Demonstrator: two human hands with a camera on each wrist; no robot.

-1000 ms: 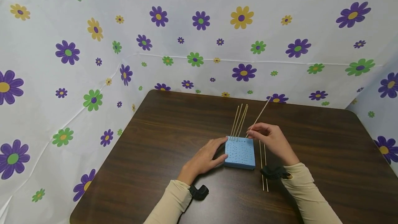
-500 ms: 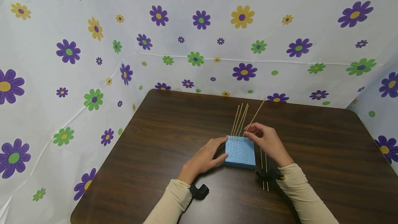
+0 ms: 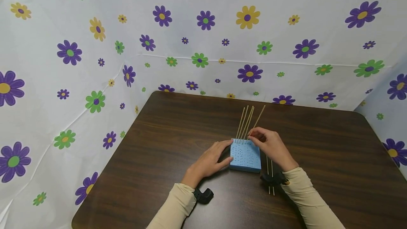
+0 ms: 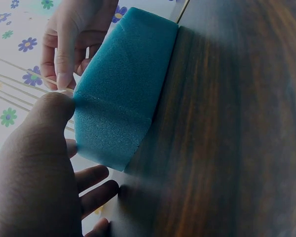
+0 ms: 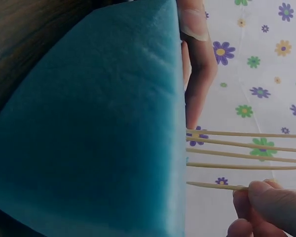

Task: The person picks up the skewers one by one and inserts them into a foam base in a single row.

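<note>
Pinching a stick [image 5: 207,185] between thumb and fingertips of the right hand [image 3: 271,146], with no gap left beyond the shaft's own thickness. Gripping low, just above the tapered tip, likely for finer aim and less bending. Touching the left edge of the block [image 3: 245,156] with the left hand [image 3: 208,160], fingers lax and spread, curled round nothing, one at the far corner and the thumb nearer the body; presumably bracing against a slide or turn. Pointing tip-first at the holed top of the block, just below the pinching fingertips; impossible to tell whether entered in a hole or stopped short. Running, along the long axis, up out of the pinch, away from the body and rightward, leaning further right in the head view than the four standing sticks [image 5: 237,166] just left of those fingertips. With two loose sticks [image 3: 267,165] lying on the table [image 3: 178,126] nearer the body than the right fingers, partly under the wrist, long axes roughly toward and away from the body, perhaps for easy reach.
</note>
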